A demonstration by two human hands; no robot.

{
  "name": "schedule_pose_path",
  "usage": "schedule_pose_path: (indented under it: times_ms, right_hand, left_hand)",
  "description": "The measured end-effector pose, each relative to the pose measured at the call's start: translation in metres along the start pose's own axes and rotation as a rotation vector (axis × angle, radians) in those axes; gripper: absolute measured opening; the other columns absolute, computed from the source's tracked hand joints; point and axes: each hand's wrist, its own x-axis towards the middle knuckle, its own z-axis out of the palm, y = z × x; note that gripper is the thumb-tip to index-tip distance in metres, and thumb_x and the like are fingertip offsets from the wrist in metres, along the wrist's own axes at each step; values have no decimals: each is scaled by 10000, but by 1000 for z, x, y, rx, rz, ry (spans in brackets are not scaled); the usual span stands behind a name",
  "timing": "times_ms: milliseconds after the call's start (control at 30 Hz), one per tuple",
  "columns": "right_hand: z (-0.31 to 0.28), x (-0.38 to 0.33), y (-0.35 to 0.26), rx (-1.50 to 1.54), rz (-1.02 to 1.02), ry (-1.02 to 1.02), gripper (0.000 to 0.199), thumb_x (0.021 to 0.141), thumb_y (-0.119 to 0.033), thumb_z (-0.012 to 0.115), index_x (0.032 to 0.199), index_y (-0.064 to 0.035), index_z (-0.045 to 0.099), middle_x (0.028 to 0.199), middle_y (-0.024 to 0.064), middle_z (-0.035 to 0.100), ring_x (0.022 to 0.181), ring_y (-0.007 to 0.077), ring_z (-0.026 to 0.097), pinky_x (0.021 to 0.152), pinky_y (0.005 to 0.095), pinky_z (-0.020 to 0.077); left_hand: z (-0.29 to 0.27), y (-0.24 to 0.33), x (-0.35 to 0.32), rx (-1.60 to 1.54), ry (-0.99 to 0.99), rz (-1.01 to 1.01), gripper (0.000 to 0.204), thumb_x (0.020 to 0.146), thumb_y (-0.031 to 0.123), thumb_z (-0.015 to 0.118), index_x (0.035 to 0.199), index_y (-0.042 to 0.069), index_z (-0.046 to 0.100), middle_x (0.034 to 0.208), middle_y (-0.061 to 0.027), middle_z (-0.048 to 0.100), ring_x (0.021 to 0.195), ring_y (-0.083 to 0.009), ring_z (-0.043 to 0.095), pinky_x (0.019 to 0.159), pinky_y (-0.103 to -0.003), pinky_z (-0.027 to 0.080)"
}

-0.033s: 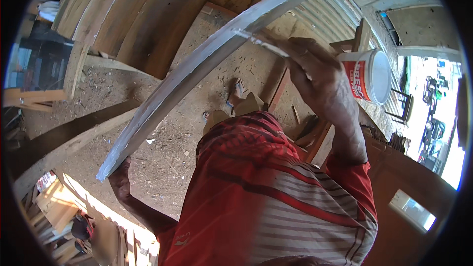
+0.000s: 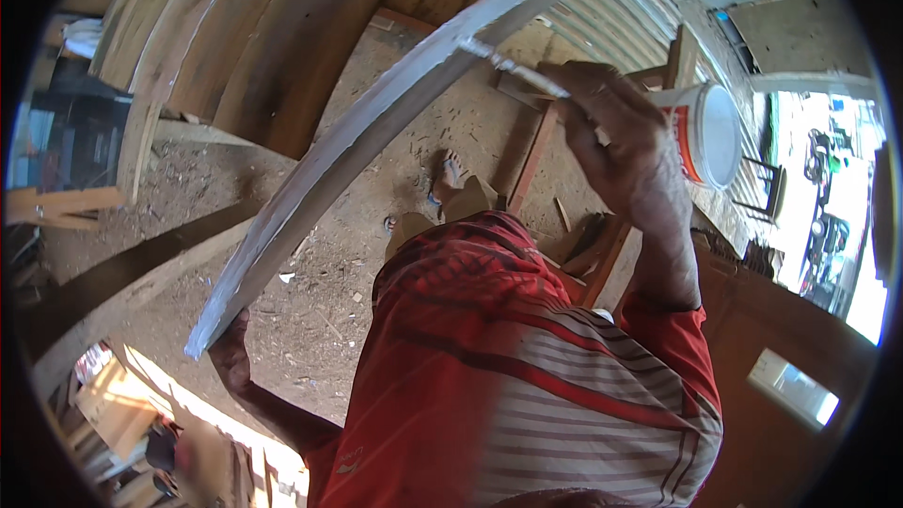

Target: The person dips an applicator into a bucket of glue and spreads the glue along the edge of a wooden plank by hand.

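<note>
Across the frame's middle you held the long white-coated plank point(image 2: 376, 132) slanted, left hand point(image 2: 229, 353) clamped on its lower-left end to steady it, while your right hand point(image 2: 616, 146) pinched a thin brush point(image 2: 513, 66) against its upper face, white bucket point(image 2: 710, 132) just beside.

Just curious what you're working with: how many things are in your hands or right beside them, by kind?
Long white-painted wooden strip: 1
Paintbrush: 1
White bucket with red label: 1
Total: 3
</note>
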Motion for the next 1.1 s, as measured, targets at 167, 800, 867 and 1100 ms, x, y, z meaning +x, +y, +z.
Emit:
schedule_pose_path:
  times_ms: [167,800,867,1100]
  right_hand:
    - [-107,-45,95,-522,419,257,227,1049,-158,583,1207,-60,714,971,198,746,814,293,722,748,403,554]
    - [-91,-137,314,-155,617,-592,408,838,-230,786,1144,29,717,1153,276,714,1062,431,666,948,483,509]
    - [-102,-122,287,-240,646,-684,378,854,-231,769,1124,30,730,1119,265,725,1019,406,685,923,469,524]
    - [-189,-135,262,-35,841,-433,267,1001,-188,645,1073,37,770,867,114,747,734,187,703,721,342,574]
  left_hand:
    - [15,27,-7,317,140,-200,707,954,232,817,1481,-62,449,1433,-220,559,1300,-314,578,1143,-437,476]
    - [34,44,-5,265,186,-304,794,894,-53,778,1577,29,383,1547,-152,467,1369,-295,511,1172,-428,467]
    - [44,52,-2,377,186,-227,571,898,94,848,1382,-40,576,1324,-161,637,1167,-264,607,1066,-386,478]
    - [23,35,1,335,131,-275,743,910,2,792,1551,-7,417,1486,-167,526,1311,-277,550,1133,-392,468]
